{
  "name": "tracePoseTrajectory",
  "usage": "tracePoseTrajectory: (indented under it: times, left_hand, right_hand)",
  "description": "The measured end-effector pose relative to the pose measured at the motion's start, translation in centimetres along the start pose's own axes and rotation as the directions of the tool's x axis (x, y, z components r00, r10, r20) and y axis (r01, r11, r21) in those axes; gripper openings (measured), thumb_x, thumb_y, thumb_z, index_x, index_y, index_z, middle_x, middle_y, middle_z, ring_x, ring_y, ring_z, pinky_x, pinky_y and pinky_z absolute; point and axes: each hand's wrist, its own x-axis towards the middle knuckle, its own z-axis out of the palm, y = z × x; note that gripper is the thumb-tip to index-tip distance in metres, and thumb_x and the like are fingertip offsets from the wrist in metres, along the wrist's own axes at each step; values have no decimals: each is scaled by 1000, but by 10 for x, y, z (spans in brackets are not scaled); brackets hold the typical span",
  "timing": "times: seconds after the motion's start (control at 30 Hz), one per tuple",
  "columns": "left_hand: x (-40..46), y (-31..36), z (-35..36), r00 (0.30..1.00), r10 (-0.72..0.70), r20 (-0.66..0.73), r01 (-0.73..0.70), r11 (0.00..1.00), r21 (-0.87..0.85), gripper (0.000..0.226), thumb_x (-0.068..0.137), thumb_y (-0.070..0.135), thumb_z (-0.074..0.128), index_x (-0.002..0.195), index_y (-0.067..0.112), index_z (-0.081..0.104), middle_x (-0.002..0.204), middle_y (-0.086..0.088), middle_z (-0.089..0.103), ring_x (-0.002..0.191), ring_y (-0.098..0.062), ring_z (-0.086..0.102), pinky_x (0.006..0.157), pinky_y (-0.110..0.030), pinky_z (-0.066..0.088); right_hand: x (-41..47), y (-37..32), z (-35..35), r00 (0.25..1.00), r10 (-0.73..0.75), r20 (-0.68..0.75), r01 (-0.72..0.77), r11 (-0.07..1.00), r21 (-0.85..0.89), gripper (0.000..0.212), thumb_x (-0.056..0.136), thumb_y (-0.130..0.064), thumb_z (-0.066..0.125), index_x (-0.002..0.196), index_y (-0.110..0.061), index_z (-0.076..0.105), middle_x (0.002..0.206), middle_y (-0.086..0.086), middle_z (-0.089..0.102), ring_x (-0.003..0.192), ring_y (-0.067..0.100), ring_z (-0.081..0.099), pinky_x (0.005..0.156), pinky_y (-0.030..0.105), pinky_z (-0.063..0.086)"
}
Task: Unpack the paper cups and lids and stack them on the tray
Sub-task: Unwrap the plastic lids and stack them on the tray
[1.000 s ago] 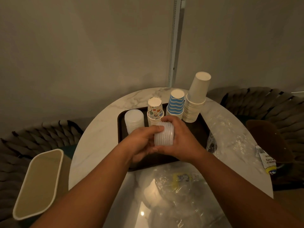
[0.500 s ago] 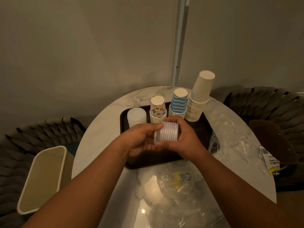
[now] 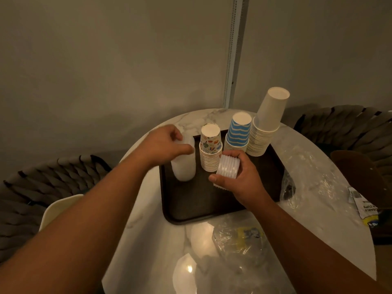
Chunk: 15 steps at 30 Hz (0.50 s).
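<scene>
Over the dark tray (image 3: 191,211) we are holding a short bundle of white lids (image 3: 228,168) in our right hand (image 3: 239,179), thumb curled under the near end and fingers wrapped over the far side, so the grip is closed around it. The bundle is lying tilted, its long axis running from the near left up toward the far right, not yet upright. Our left hand (image 3: 164,146) is reaching to the taller lid stack (image 3: 184,166) standing at the tray's back left corner; its fingers are curled over the top of that stack and the thumb is lying along the side, so it appears to be gripping or steadying it, though the exact contact is hard to read in this dim light.

That stack is sitting just to the left of the bundle, with the patterned cups (image 3: 210,152) standing between and slightly behind. The blue striped cups (image 3: 238,134) and plain white cups (image 3: 266,126) are standing further right along the back edge.

We are judging that the bundle needs turning upright and carrying left, so that its axis is lining up with the standing stack. The right hand is carrying it; the left is nearer the target. Empty plastic wrapping (image 3: 239,238) is lying on the marble table (image 3: 146,230) near us.
</scene>
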Motion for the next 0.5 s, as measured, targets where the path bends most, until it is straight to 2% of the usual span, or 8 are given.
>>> tracePoseTrajectory:
  times: [0.07, 0.17, 0.3, 0.4, 0.5]
  left_hand:
    - [17, 0, -5, 997, 80, -3, -76, 955, 286, 44, 73, 34, 80, 107, 20, 56, 109, -1, 58, 89, -21, 57, 73, -34, 51]
    - [42, -3, 1, 986, 108, 126, -155, 875, 459, 54, 75, 34, 80, 119, 22, 52, 118, -3, 56, 91, -19, 53, 72, -28, 43]
    - [63, -10, 11, 976, 87, 200, -181, 836, 518, 62, 75, 36, 80, 125, 21, 49, 124, -5, 56, 93, -18, 51, 72, -28, 42]
    - [71, -15, 16, 970, 77, 232, -191, 832, 520, 70, 73, 41, 82, 129, 21, 47, 130, -6, 55, 103, -20, 52, 79, -30, 46]
    - [72, -16, 19, 962, 68, 264, -207, 810, 548, 89, 71, 44, 83, 144, 24, 36, 143, -7, 48, 123, -27, 49, 94, -36, 46]
  right_hand:
    - [0, 6, 1, 1000, 25, 4, -25, 1000, -8, 65, 60, -22, 90, 110, -35, 52, 116, -7, 56, 111, 17, 55, 81, 33, 58]
    - [2, 11, 2, 999, 36, -5, -36, 998, -52, 65, 60, -23, 90, 110, -37, 51, 113, -11, 56, 107, 14, 55, 82, 37, 58]
    - [5, 12, 3, 999, 36, -6, -36, 996, -81, 63, 62, -22, 89, 108, -39, 49, 112, -14, 53, 106, 14, 54, 80, 32, 58]
    - [8, 14, 4, 1000, 28, -4, -29, 996, -82, 64, 60, -24, 90, 109, -39, 50, 112, -13, 54, 107, 14, 54, 83, 41, 58]
    - [9, 17, 4, 1000, 23, -2, -23, 996, -88, 65, 60, -25, 90, 109, -40, 50, 112, -13, 54, 108, 15, 54, 85, 47, 56]
